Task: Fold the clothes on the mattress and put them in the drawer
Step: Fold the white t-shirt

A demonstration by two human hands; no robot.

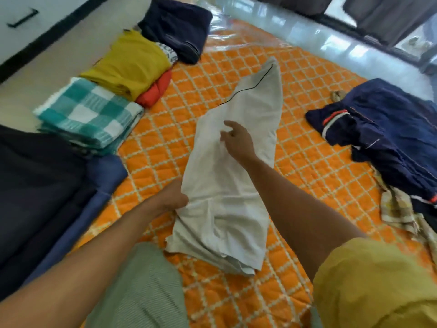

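A long white garment with a thin black cord lies folded lengthwise on the orange quilted mattress. My left hand grips its left edge near the lower end. My right hand hovers over the garment's middle, fingers spread and holding nothing. Folded clothes line the mattress's left side: a teal checked cloth, a mustard piece on a red one, and a navy piece. An unfolded navy garment with red and white trim lies at the right. A white drawer front with a black handle shows at top left.
Dark and blue folded fabric sits at the left edge. A beige checked cloth lies under the navy garment at right. Clear plastic covers the mattress's far edge. My knee in grey-green fabric is at the bottom.
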